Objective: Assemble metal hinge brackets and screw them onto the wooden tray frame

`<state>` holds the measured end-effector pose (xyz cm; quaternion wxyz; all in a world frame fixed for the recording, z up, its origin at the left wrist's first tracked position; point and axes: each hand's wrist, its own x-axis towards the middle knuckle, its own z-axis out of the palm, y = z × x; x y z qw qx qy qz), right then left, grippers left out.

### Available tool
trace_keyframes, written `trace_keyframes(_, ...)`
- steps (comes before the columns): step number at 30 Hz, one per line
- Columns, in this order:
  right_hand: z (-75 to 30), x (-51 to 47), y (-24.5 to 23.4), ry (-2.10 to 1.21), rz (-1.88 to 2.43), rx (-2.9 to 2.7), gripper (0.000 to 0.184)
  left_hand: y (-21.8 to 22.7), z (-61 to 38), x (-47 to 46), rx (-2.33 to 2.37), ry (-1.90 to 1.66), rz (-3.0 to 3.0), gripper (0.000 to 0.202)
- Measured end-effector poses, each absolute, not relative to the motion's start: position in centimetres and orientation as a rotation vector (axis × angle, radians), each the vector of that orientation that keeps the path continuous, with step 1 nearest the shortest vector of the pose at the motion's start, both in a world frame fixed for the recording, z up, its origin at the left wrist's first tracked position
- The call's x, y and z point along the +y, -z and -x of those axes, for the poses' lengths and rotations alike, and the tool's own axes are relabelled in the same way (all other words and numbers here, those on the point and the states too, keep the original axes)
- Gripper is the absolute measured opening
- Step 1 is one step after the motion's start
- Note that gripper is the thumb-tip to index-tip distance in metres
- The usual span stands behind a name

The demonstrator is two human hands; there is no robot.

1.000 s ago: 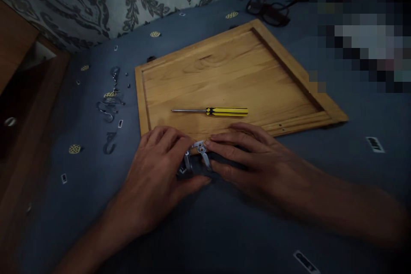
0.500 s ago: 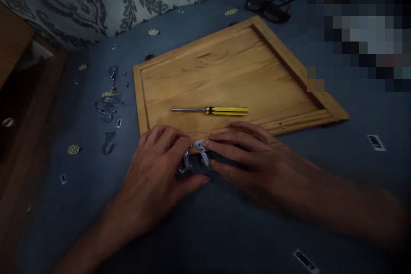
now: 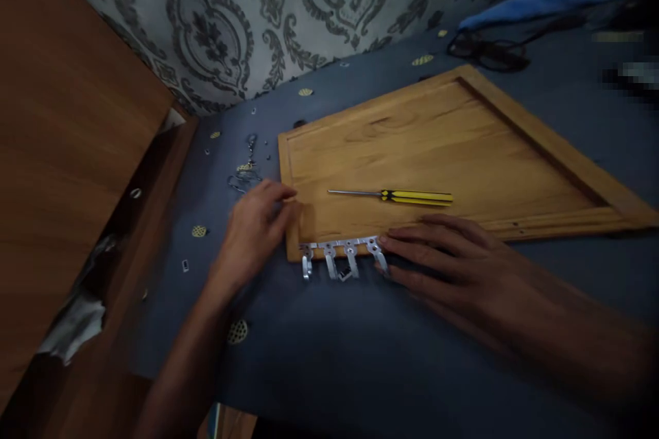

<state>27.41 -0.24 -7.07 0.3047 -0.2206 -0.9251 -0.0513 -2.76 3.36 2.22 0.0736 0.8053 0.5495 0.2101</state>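
- Silver metal four-hook rail (image 3: pixel 340 243): lies along the near edge of the framed honey-brown wooden panel (image 3: pixel 412 151), hooks overhanging.
- Risk: rail may skew; only its right end appears steadied.
- Risk: yellow-and-black-handled screwdriver (image 3: pixel 418 197), loose on the panel, could roll if tipped (visible from where I stand).
- Right hand (image 3: pixel 458 260): palm down, fingers outstretched, tips at the rail's right end.
- Left hand (image 3: pixel 252 226): half-curled by the panel's left edge; whether pinching anything, I cannot tell.

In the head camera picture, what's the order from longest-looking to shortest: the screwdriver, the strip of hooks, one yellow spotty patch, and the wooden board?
1. Wooden board, easily the largest
2. Screwdriver
3. Strip of hooks, clearly shorter than the screwdriver
4. Yellow spotty patch, the tiniest
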Motion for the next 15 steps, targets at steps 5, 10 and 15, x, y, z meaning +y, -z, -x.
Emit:
trace_keyframes(5, -27.6, 0.3, 6.1, 0.165, 0.519, -2.474, 0.031, -1.5, 9.4, 6.0, 2.082, -0.593, -2.267, 0.033)
trace_keyframes(10, -27.3, 0.6, 6.1, 0.175, 0.494, -2.39, 0.031, 0.0, 12.1, 7.2, 2.157, -0.544, -2.266, 0.037)
trace_keyframes(15, -27.0, 0.5, 5.6, 0.2, 0.498, -2.437, 0.031, 0.8, 11.1, 7.3, 2.131, -0.472, -2.379, 0.031)
